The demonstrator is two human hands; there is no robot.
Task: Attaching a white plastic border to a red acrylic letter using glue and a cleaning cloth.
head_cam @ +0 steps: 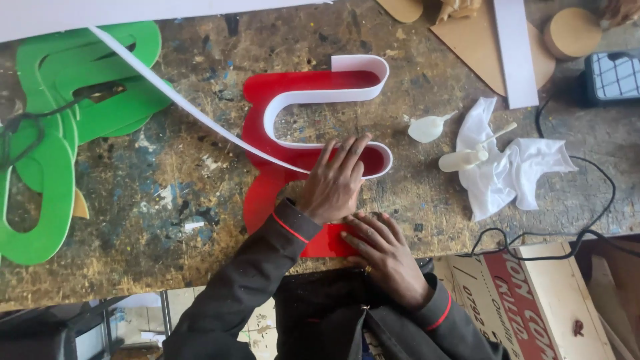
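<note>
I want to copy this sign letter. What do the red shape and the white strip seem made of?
Red letter shape: probably acrylic or similar rigid plastic sheet; flat, evenly coloured, glossy, clean cut edges. White strip: likely thin flexible plastic, smooth and matte; it stands on edge and bends along the curves. The left hand presses it.

A worn, paint-stained wooden workbench (167, 220) fills the view, with tiled floor (143, 320) showing beneath its near edge.

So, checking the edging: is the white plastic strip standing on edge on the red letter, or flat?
On edge: white plastic strip stands as a wall along the red letter.
</note>
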